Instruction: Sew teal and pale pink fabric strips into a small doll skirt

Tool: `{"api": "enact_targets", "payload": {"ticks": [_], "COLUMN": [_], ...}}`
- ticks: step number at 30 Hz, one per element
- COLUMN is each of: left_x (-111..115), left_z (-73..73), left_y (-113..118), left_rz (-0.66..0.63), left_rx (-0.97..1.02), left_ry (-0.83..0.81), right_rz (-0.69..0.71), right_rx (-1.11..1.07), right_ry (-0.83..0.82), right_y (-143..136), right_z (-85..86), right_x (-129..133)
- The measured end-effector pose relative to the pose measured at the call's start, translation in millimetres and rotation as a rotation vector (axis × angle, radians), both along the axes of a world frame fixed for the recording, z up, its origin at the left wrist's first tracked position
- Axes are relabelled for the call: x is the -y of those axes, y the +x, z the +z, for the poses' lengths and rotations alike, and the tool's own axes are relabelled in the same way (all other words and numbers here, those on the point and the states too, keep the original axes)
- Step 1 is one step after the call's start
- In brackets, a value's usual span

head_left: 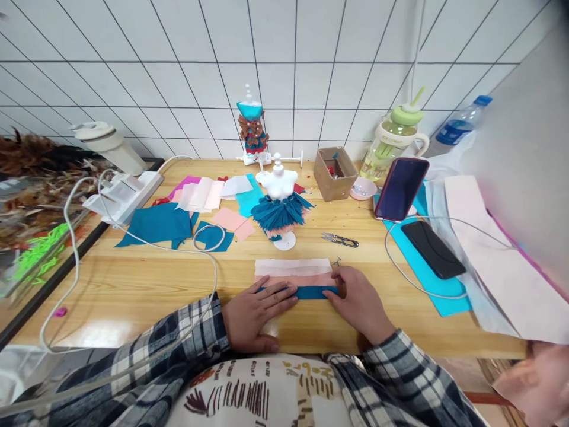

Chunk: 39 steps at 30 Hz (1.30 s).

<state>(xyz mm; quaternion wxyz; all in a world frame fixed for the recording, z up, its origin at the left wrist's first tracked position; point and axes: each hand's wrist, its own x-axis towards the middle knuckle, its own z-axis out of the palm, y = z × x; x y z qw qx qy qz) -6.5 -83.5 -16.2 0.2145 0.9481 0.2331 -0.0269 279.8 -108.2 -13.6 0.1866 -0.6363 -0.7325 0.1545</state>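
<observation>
wooden table [133, 284], both hands [306, 305] pressed flat on teal strip [311, 292], mannequin [280, 201] and snips [340, 239] beyond

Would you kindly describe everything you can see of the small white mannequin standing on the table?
The mannequin is a miniature white dress form, seemingly plastic: a headless torso with a knob on the neck, on a thin post with a round white base. It stands upright at the middle of the wooden table, beyond both hands. A skirt of layered teal strips with pink ones beneath hangs around its waist. Nothing else touches it; small snips lie to its right.
</observation>
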Motion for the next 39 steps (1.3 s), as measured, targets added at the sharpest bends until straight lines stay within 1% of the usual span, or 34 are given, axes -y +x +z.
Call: {"api": "enact_targets", "payload": {"ticks": [2, 3, 5, 7, 9, 11, 17, 20, 23, 26, 29, 31, 36, 39], "left_x": [0, 1, 1, 1, 1, 0, -1, -1, -1, -4, -7, -9, -10, -11], "left_z": [-0.1, 0.2, 0.6, 0.9, 1.3, 2.0, 3.8, 4.2, 5.6, 7.9, 9.8, 10.4, 10.5, 11.8], "left_y": [1, 1, 1, 0, 0, 1, 2, 2, 1, 3, 8, 13, 22, 22], "left_rz": [-0.008, -0.010, -0.009, -0.009, -0.014, -0.017, -0.008, -0.018, -0.014, -0.005, 0.047, 0.111, 0.245, 0.296], "left_rx": [-0.011, -0.015, -0.020, -0.023, -0.026, -0.030, -0.042, -0.037, -0.022, -0.008, 0.017, 0.051, 0.160, 0.224], "left_ry": [0.014, 0.023, 0.041, 0.051, 0.048, 0.039, 0.031, 0.044, 0.050, 0.036, 0.035, 0.048, 0.052, 0.085], "right_rz": [0.034, 0.095, 0.240, 0.304, 0.308, 0.305, 0.263, 0.245, 0.244, 0.231, 0.317, 0.381, 0.472, 0.500], "right_rx": [0.033, 0.075, 0.174, 0.251, 0.298, 0.330, 0.388, 0.393, 0.387, 0.346, 0.239, 0.200, 0.319, 0.322], "right_ry": [0.176, 0.231, 0.251, 0.216, 0.173, 0.143, 0.114, 0.090, 0.076, 0.112, 0.172, 0.212, 0.257, 0.263], "right_y": [-7, -11, -21, -27, -28, -22, 9, 19, 21, 14, 0, -11, -26, -27], "right_z": [1.3, 1.2, -1.3, -6.4, -11.6, -14.2, -10.6, -10.7, -8.4, -1.0, 5.2, 5.1, -1.3, 4.0], "right_x": [10, 16, 25, 30, 32, 33, 36, 37, 36, 33, 26, 19, 2, -5]}}
